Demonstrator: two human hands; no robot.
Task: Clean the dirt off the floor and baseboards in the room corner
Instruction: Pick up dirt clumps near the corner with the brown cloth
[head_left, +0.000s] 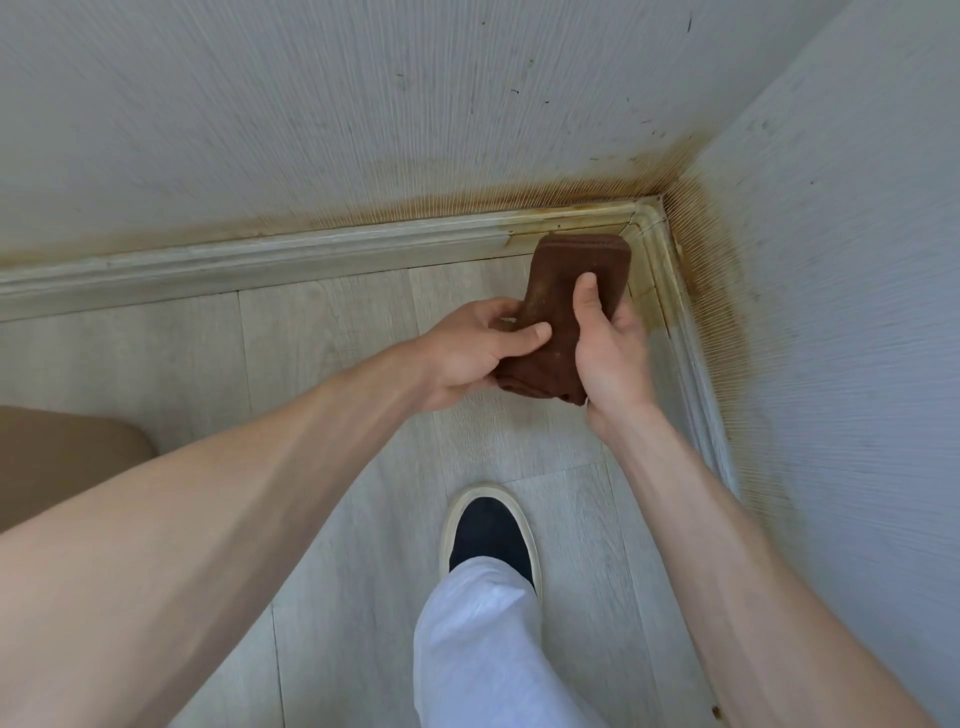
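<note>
A folded brown cloth (556, 291) is held above the floor in front of the room corner. My left hand (478, 348) pinches its lower left side, thumb on top. My right hand (608, 348) grips its right side, thumb pressed on the cloth's face. Behind the cloth, the back baseboard (311, 254) and the right baseboard (675, 291) meet at the corner (649, 213). Yellow-brown dirt stains both baseboards near the corner and the walls just above them. The pale wood-look floor (332, 332) lies below.
My leg in white trousers (483, 639) and a dark slip-on shoe (491, 530) stand on the floor just behind the hands. A tan-brown object (62, 457) sits at the left edge. Textured pale walls (311, 104) close off the back and right.
</note>
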